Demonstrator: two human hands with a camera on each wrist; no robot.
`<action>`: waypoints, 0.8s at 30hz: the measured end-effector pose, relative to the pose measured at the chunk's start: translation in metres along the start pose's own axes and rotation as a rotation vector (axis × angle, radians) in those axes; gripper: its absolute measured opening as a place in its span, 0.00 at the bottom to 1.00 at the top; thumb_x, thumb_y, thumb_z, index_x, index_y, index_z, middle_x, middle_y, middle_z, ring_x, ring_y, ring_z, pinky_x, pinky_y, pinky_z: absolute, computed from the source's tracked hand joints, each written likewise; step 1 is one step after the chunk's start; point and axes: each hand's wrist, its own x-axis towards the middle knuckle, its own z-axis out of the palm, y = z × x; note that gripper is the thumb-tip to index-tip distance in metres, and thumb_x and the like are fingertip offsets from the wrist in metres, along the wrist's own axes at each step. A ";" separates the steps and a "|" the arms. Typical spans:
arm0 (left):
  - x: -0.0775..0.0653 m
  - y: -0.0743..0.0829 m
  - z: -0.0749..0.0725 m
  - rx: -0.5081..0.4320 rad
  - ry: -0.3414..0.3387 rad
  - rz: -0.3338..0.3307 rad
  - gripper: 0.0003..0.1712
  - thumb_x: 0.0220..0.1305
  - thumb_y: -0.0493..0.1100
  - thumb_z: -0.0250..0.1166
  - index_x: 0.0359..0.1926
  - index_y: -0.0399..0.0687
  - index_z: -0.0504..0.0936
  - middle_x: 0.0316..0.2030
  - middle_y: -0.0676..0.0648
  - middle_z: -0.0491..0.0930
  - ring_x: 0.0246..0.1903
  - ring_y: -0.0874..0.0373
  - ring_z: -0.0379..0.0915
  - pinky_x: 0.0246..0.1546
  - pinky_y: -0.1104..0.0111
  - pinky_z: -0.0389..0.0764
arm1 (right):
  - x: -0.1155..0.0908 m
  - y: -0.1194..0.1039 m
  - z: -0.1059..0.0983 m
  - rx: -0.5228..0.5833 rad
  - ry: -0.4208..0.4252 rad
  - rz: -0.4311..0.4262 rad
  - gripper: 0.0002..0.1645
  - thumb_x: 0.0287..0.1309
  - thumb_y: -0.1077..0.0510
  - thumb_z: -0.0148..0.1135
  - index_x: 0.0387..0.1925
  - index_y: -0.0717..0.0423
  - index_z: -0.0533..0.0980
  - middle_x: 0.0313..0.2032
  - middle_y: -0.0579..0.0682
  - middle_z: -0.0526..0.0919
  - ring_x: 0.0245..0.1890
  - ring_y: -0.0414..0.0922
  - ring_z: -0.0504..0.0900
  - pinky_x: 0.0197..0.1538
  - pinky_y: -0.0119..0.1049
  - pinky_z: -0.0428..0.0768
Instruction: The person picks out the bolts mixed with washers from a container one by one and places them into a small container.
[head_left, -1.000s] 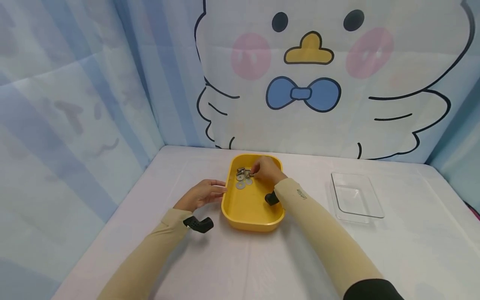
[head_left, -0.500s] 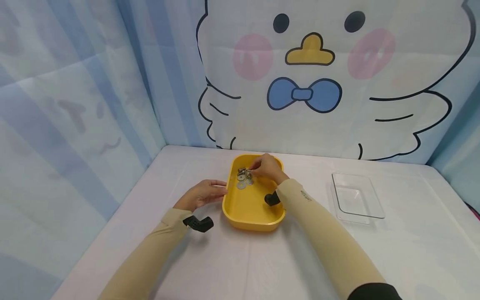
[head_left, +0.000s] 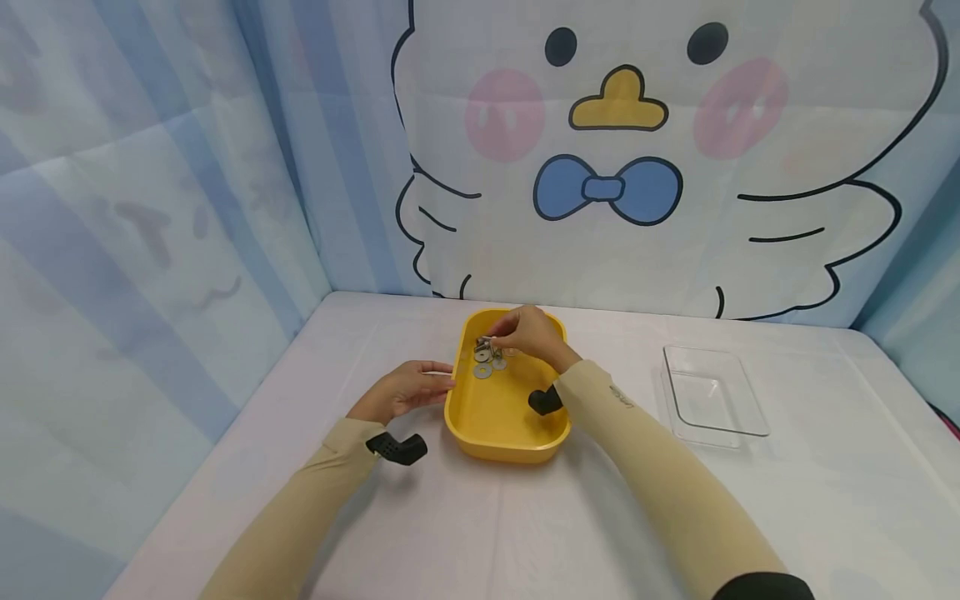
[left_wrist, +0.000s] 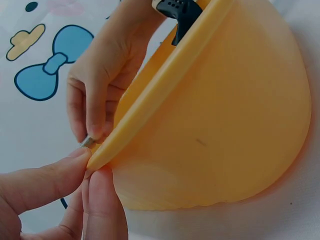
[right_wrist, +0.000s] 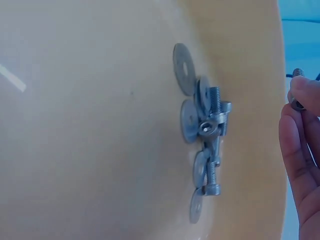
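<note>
A yellow plastic tray [head_left: 497, 421] stands on the table. My left hand [head_left: 402, 390] pinches its left rim, thumb over the edge and fingers beneath, as the left wrist view shows. Above the far part of the tray, my right hand [head_left: 531, 335] holds a small metal bolt [right_wrist: 298, 73] between thumb and fingers. That bolt's threaded shank [left_wrist: 87, 142] pokes out beside my left thumb in the left wrist view. Below lie several flat washers [right_wrist: 189, 121] and several socket-head bolts [right_wrist: 212, 182], heaped together inside the tray.
To the right stands a clear, square plastic container [head_left: 722, 432]. A white cloth [head_left: 420, 525] covers the table. Behind it hangs a curtain [head_left: 600, 267] with a cartoon bird, and another curtain [head_left: 150, 333] hangs at the left.
My right hand has risen a little from the heap and shifted slightly left, the bolt in its fingers. My left hand has stayed at the tray's rim.
</note>
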 end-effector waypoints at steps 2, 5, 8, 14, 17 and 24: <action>0.001 0.000 0.000 -0.004 -0.002 0.001 0.27 0.63 0.33 0.60 0.62 0.32 0.66 0.52 0.36 0.77 0.31 0.64 0.79 0.37 0.76 0.84 | -0.002 -0.003 -0.001 0.025 0.000 -0.008 0.10 0.52 0.59 0.68 0.38 0.58 0.84 0.39 0.54 0.87 0.36 0.45 0.83 0.42 0.33 0.84; 0.001 -0.001 0.000 -0.007 -0.005 0.003 0.27 0.63 0.33 0.59 0.62 0.31 0.66 0.53 0.36 0.76 0.32 0.63 0.79 0.38 0.76 0.84 | -0.005 -0.009 -0.003 0.058 0.000 -0.036 0.10 0.52 0.60 0.68 0.38 0.60 0.84 0.39 0.56 0.86 0.37 0.45 0.83 0.43 0.34 0.85; 0.001 -0.001 0.000 -0.012 -0.010 0.007 0.26 0.63 0.33 0.59 0.62 0.31 0.66 0.53 0.36 0.76 0.33 0.63 0.79 0.38 0.75 0.84 | -0.008 -0.015 -0.005 0.074 0.003 -0.066 0.10 0.52 0.61 0.68 0.38 0.61 0.83 0.39 0.57 0.86 0.36 0.45 0.84 0.42 0.34 0.85; 0.001 -0.002 -0.001 -0.010 -0.016 0.013 0.26 0.63 0.33 0.59 0.62 0.31 0.66 0.50 0.37 0.77 0.32 0.63 0.79 0.41 0.74 0.83 | -0.016 -0.027 -0.011 0.087 0.011 -0.094 0.10 0.51 0.61 0.68 0.37 0.61 0.83 0.39 0.57 0.86 0.36 0.46 0.84 0.43 0.34 0.85; 0.002 -0.001 -0.001 -0.007 -0.016 0.016 0.27 0.63 0.33 0.60 0.62 0.31 0.66 0.49 0.39 0.78 0.31 0.64 0.79 0.43 0.74 0.83 | -0.021 -0.031 -0.014 0.075 0.010 -0.113 0.10 0.51 0.61 0.68 0.38 0.60 0.83 0.40 0.57 0.86 0.37 0.46 0.84 0.44 0.35 0.85; 0.003 -0.002 -0.001 -0.008 -0.005 0.008 0.27 0.63 0.33 0.60 0.62 0.32 0.66 0.50 0.38 0.78 0.30 0.64 0.79 0.41 0.74 0.83 | -0.033 -0.040 -0.023 0.061 0.018 -0.143 0.10 0.51 0.62 0.68 0.37 0.60 0.84 0.40 0.56 0.86 0.38 0.46 0.85 0.44 0.34 0.85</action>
